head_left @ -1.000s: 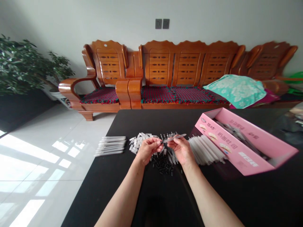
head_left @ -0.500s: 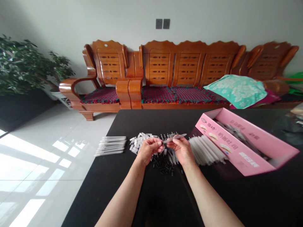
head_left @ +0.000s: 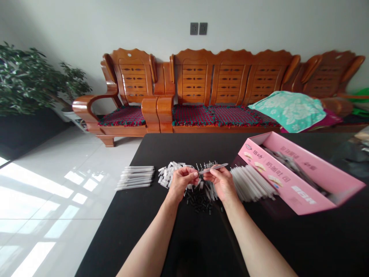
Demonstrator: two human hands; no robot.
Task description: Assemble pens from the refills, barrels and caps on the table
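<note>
My left hand (head_left: 182, 183) and my right hand (head_left: 221, 184) face each other above the black table (head_left: 184, 238), both pinching a slim translucent plastic pen barrel (head_left: 213, 167) that points up and to the right. Under and between the hands lie a pile of small black caps (head_left: 198, 202) and a cluster of thin metal-tipped refills (head_left: 208, 184). A heap of small white plastic parts (head_left: 170, 174) lies left of my left hand. A bundle of translucent tubes (head_left: 251, 183) lies right of my right hand.
A neat row of white-and-clear pens (head_left: 135, 178) lies at the table's left. An open pink cardboard box (head_left: 296, 173) holding more pieces stands at the right. Beyond the far table edge are a wooden sofa (head_left: 230, 88) and a potted plant (head_left: 25, 80).
Both hands keep hold of the barrel and have barely moved. The whole view has drifted slightly, with the pink box sitting a little further right.
</note>
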